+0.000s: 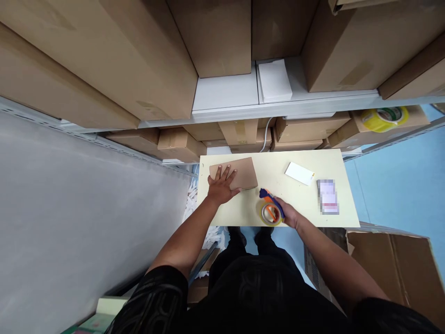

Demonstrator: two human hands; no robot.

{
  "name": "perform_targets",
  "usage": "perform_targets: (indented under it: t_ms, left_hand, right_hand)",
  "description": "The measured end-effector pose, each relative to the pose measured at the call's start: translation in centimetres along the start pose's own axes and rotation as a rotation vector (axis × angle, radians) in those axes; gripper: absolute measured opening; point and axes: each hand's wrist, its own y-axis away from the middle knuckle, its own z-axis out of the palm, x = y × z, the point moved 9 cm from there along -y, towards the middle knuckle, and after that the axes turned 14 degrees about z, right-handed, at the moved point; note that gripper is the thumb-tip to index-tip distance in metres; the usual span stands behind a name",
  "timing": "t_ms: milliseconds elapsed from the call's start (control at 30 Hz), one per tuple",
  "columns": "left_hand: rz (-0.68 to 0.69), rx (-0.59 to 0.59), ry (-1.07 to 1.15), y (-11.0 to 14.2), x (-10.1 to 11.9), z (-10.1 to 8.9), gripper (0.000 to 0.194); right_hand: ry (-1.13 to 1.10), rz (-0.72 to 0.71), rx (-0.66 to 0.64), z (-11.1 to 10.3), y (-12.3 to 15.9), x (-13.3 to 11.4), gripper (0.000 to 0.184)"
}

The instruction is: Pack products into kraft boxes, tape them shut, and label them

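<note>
A small flat brown cardboard box (243, 172) lies on the pale yellow table (306, 204), towards its far left. My left hand (221, 185) rests flat on the near left part of the box, fingers spread. My right hand (288, 214) grips a tape dispenser (270, 208) with a blue and orange body and a roll of clear tape. The dispenser sits on the table near its front edge, just right of the box.
A white card (299, 173) and a small white packet (328, 196) lie on the table's right half. Large cardboard boxes (104, 60) fill the shelves behind. A yellow tape roll (384, 118) sits on a box at right. An open carton (396, 264) stands at lower right.
</note>
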Motion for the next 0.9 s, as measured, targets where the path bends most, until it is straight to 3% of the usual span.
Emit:
perform_targets:
  t_ms: [67, 133, 333, 433, 533, 600, 667, 733, 833, 900]
  left_hand:
    - [0.011, 0.022, 0.016, 0.1, 0.3, 0.1, 0.09]
    - [0.027, 0.037, 0.028, 0.2, 0.5, 0.2, 0.09]
    - [0.045, 0.051, 0.024, 0.1, 0.5, 0.4, 0.087]
    - [0.039, 0.056, 0.027, 0.1, 0.4, 0.5, 0.088]
    - [0.034, 0.059, 0.033, 0.1, 0.4, 0.6, 0.088]
    - [0.036, 0.067, 0.037, 0.1, 0.4, 0.6, 0.089]
    - [0.038, 0.091, 0.045, 0.1, 0.3, 0.5, 0.092]
    - [0.043, 0.127, 0.065, 0.2, 0.1, 0.4, 0.092]
    - [0.048, 0.255, 0.15, 1.0, -0.6, -0.1, 0.076]
    - [0.012, 0.415, 0.251, 2.2, -1.9, -0.7, 0.064]
  right_hand:
    - [0.008, 0.021, -0.011, 0.8, -0.2, 2.1, 0.047]
    - [0.05, 0.017, 0.022, 1.5, -0.5, 1.9, 0.049]
    - [0.342, -0.024, 0.157, 2.8, -1.0, -5.1, 0.036]
    - [0.674, -0.16, 0.372, 4.9, -0.5, -7.6, 0.036]
    - [0.94, -0.268, 0.51, 8.2, 0.1, -7.2, 0.045]
    - [0.956, -0.294, 0.528, 8.6, 0.7, -5.8, 0.046]
    - [0.897, -0.34, 0.522, 7.0, 1.9, -4.4, 0.043]
    - [0.812, -0.441, 0.541, 4.0, 3.7, -3.7, 0.035]
    - [0.773, -0.622, 0.712, -1.0, 6.7, -4.0, 0.023]
    - [0.832, -0.719, 0.823, -2.8, 7.8, -4.7, 0.021]
